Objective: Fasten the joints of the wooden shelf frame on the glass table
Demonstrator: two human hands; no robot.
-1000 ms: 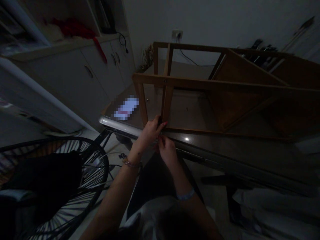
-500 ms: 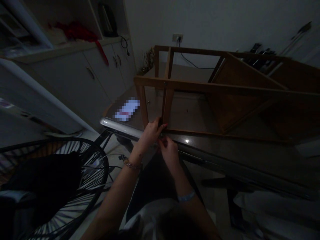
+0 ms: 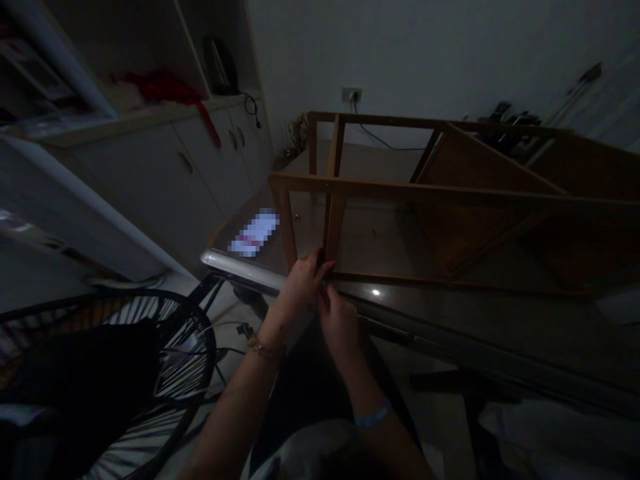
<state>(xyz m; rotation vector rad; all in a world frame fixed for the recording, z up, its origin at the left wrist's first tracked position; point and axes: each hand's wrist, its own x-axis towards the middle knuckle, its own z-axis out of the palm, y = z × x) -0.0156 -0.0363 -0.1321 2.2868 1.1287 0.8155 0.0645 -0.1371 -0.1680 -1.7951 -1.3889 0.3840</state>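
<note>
A wooden frame (image 3: 410,193) of slats and panels lies on its side on a dark glossy table (image 3: 450,320). My left hand (image 3: 300,283) is closed around the foot of an upright slat (image 3: 334,223) at the frame's near lower corner. My right hand (image 3: 337,320) is just below it at the table's edge, fingers pinched against the same corner. What the right fingers pinch is hidden in the dim light.
A round black wire chair (image 3: 150,373) stands at lower left. White cabinets (image 3: 165,180) with a red cloth (image 3: 165,87) on the counter line the left wall. A blurred white sheet (image 3: 254,233) lies on the table's far left corner. A wall socket (image 3: 351,94) with a cable is behind.
Both hands have stayed at the frame's corner, with only small finger movements. The view has tilted upward a little, so everything sits lower in the picture.
</note>
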